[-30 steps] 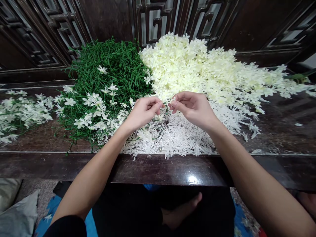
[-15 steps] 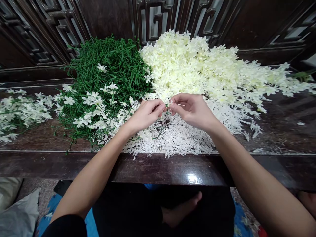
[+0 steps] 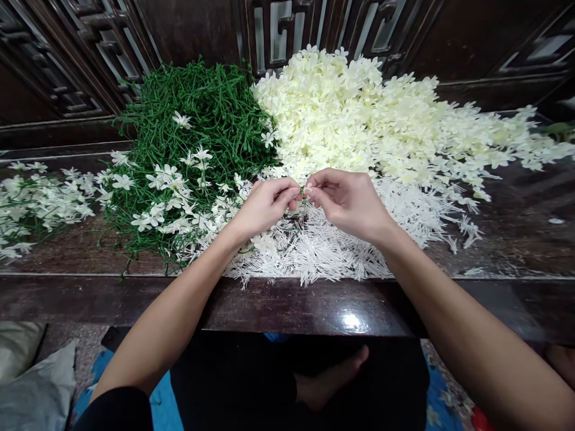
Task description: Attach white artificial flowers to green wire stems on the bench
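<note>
Fingertip to fingertip, my hands meet above the middle of the wooden bench. My left hand [image 3: 265, 209] is closed in a pinch on a green plastic stem, of which only a tiny bit shows. Thumb and forefinger of my right hand [image 3: 348, 200] pinch a small white flower piece [image 3: 308, 187] at the stem's end; the fingers hide most of it. Beneath the hands lies a pile of thin white stamen-like sprigs [image 3: 332, 254]. Beyond them rises a heap of cream-white artificial petals [image 3: 332, 114]. Left of that is a tangled mound of green stems [image 3: 193, 114].
White flowers on green stems [image 3: 166, 185] lie across the front of the green mound, with another bunch [image 3: 49, 197] at far left. A carved dark wooden backrest [image 3: 197, 30] stands behind. The bench's front edge [image 3: 287, 305] runs above my legs. Pale sacks [image 3: 36, 383] lie lower left.
The thin white end that stuck out behind my right fingertips no longer shows. My fingertips stay pressed together in nearly the same place. The view has shifted slightly.
</note>
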The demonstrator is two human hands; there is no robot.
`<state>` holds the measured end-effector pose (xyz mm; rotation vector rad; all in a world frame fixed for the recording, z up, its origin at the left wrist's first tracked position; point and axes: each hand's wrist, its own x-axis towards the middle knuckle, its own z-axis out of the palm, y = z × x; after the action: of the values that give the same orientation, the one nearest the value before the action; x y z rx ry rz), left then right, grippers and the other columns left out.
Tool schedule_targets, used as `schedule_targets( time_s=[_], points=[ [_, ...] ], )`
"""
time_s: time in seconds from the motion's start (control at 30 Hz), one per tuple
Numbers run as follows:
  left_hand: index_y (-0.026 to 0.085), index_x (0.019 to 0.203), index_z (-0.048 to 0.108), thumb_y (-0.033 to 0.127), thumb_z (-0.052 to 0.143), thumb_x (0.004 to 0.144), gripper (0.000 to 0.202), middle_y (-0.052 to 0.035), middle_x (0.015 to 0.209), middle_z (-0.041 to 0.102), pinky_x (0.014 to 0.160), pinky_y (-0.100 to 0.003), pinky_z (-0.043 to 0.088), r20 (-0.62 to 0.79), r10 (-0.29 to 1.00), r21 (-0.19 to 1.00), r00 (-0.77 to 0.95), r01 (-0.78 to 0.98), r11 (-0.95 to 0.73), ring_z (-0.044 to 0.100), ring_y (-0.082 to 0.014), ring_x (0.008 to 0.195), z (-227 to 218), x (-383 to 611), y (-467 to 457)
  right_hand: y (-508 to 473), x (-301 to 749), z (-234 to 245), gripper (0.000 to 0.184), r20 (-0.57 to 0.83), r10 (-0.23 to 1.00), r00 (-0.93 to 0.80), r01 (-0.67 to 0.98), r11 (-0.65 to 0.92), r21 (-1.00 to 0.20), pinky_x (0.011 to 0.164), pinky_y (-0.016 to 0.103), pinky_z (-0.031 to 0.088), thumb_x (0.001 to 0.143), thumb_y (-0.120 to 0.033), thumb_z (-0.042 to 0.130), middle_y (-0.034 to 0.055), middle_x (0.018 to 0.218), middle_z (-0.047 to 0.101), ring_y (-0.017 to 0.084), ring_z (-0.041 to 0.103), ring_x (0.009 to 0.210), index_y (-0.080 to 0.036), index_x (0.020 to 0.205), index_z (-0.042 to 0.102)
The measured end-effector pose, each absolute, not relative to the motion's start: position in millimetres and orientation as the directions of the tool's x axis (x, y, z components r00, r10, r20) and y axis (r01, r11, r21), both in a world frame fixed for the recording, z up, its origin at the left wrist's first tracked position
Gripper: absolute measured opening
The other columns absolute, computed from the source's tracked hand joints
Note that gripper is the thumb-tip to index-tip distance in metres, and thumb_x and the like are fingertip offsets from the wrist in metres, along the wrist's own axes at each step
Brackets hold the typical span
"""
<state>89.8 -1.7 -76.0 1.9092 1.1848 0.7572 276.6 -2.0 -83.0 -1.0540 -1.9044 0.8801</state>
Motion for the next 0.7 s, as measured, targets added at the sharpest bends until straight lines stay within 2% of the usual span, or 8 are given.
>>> schedule_targets(
  time_s=[0.2,0.47,0.7],
  points=[
    [0.017,0.082,0.064,0.015,0.049,0.099,0.023,-0.0022,0.075,0.069,0.057,-0.024,0.037,0.133,0.917,0.858,0.376,0.419,-0.296,0.051,-0.0080,0.059,-80.5,91.5,-2.4,-4.2,273.9,-82.9,0.004,0.341,0.887,-0.312,0.369,0.444,-0.817,0.056,0.035,0.047,0.086,-0.019,0.063,0.0042,0.074,0.066,0.016,0.056,0.062,-0.019,0.082,0.064],
    [0.017,0.083,0.067,0.016,0.050,0.098,0.023,-0.0017,0.072,0.069,0.055,-0.024,0.036,0.168,0.925,0.829,0.341,0.459,-0.319,0.053,-0.0093,0.059,-81.0,92.5,-5.0,-5.3,271.4,-88.4,0.006,0.399,0.878,-0.266,0.384,0.476,-0.791,0.068,0.041,0.055,0.086,-0.020,0.063,0.0051,0.077,0.069,0.022,0.066,0.075,-0.020,0.082,0.068],
    [0.018,0.080,0.066,0.017,0.050,0.098,0.024,-0.0010,0.070,0.068,0.055,-0.024,0.036,0.206,0.921,0.812,0.331,0.468,-0.350,0.053,-0.0094,0.058,-82.6,93.0,-5.6,-7.0,269.3,-89.3,0.007,0.432,0.870,-0.239,0.417,0.493,-0.763,0.067,0.041,0.056,0.086,-0.021,0.063,0.0065,0.081,0.072,0.022,0.067,0.073,-0.019,0.085,0.069]
  ],
)
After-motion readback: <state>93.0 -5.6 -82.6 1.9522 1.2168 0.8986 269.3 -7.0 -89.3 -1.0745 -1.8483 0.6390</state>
